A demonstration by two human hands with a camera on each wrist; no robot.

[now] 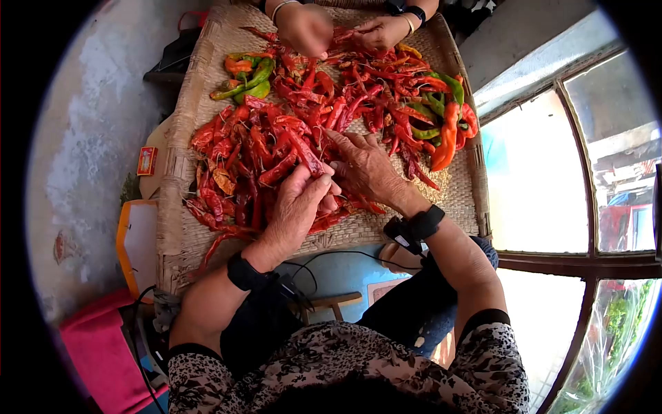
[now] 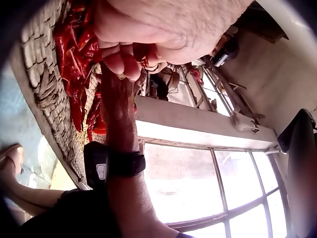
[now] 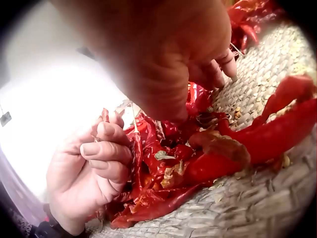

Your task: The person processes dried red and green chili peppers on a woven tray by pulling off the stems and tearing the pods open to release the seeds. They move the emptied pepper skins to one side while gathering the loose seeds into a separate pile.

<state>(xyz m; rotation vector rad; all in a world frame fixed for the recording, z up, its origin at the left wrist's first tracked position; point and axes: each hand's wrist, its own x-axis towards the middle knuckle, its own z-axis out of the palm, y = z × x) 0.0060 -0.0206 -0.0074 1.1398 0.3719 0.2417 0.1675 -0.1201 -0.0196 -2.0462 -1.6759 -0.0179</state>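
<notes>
In the head view the left hand (image 1: 295, 210) pinches a red dried pepper (image 1: 303, 152) between thumb and fingers, above the pile of red peppers (image 1: 258, 148). Close to its right, the right hand (image 1: 369, 169) reaches palm down over the pile, fingers pointing up and left; what lies under its fingertips is hidden. The right wrist view shows the left hand (image 3: 91, 171) with curled fingers around a small red end, and the right hand (image 3: 168, 64) bent down over the peppers (image 3: 153, 173). Seen from the left wrist, the left hand (image 2: 158, 27) covers most of its pepper.
A woven tray (image 1: 176, 207) bears the peppers, with green ones (image 1: 258, 79) at upper left and more at right. Another person's hands (image 1: 303, 31) work at its far edge. A matchbox (image 1: 146, 161) lies left of it; a window (image 1: 541, 172) stands at right.
</notes>
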